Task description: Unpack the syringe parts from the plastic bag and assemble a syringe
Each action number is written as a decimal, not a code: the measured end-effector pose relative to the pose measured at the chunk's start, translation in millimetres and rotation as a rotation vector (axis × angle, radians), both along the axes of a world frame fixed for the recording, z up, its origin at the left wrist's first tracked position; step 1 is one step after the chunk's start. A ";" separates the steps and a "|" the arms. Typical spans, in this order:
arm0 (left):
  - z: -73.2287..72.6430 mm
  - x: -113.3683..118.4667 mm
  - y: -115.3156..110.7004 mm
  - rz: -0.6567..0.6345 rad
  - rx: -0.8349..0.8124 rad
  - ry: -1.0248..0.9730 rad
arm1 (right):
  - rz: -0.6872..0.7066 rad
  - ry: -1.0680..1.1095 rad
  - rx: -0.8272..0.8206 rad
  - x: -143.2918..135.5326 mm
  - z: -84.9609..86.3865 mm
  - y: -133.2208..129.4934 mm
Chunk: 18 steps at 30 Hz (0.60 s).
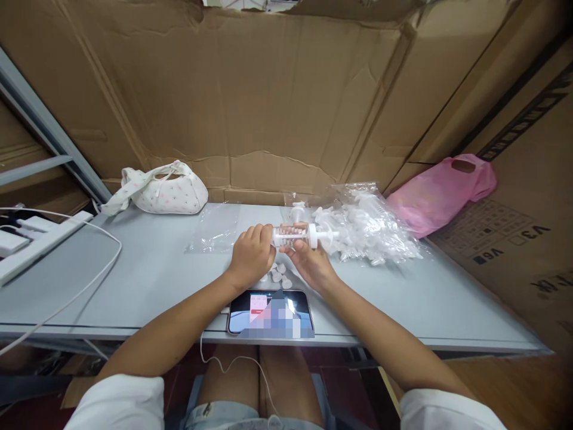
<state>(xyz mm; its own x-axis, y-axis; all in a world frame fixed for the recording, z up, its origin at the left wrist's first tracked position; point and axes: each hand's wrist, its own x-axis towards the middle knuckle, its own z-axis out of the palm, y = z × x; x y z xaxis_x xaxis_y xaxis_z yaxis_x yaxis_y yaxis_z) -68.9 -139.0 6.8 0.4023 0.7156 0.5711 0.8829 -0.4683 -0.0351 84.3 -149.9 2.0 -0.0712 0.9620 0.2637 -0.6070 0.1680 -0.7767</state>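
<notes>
Both hands hold a clear plastic cylinder [290, 235] with a white collar and a narrow white tip at its right end, lying level above the table. My left hand [252, 254] is wrapped round its left end, which the fingers hide. My right hand [313, 261] grips it from below near the collar, with the thumb and fingers on either side. White markings or ridges show through the cylinder wall. Below the hands, several small white caps [281, 276] lie on the table. Just behind my right hand is a clear bag of white plastic parts [371, 224].
A phone [271, 315] with a cable lies at the table's front edge. A flat clear bag [212, 230] and a white patterned cloth pouch [172, 190] are at back left. A pink bag [441, 191] leans against a box at right. A power strip [45, 248] sits far left. Cardboard stands behind.
</notes>
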 end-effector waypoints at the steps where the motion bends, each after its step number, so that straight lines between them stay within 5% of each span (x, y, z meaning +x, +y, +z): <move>1: 0.3 0.2 -0.8 0.028 -0.017 0.007 | -0.004 -0.019 0.002 -1.8 -2.1 -1.6; 11: 12.3 -4.4 -2.6 0.084 -0.374 -0.013 | -0.209 -0.447 0.311 13.3 -17.5 -7.2; 15: 13.9 -5.9 -7.4 -0.055 -0.528 -0.214 | -0.195 -0.553 0.468 21.8 -2.6 -8.7; 18: 14.0 -7.3 -10.3 -0.302 -0.775 -0.424 | -0.009 -0.597 0.592 31.2 8.3 -4.9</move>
<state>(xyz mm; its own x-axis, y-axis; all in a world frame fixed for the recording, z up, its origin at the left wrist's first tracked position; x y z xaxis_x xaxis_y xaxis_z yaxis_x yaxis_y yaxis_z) -76.2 -149.3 20.8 0.5007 0.8573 0.1195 0.5875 -0.4380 0.6805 115.5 -154.8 10.4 -0.3521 0.6780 0.6453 -0.1191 0.6514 -0.7493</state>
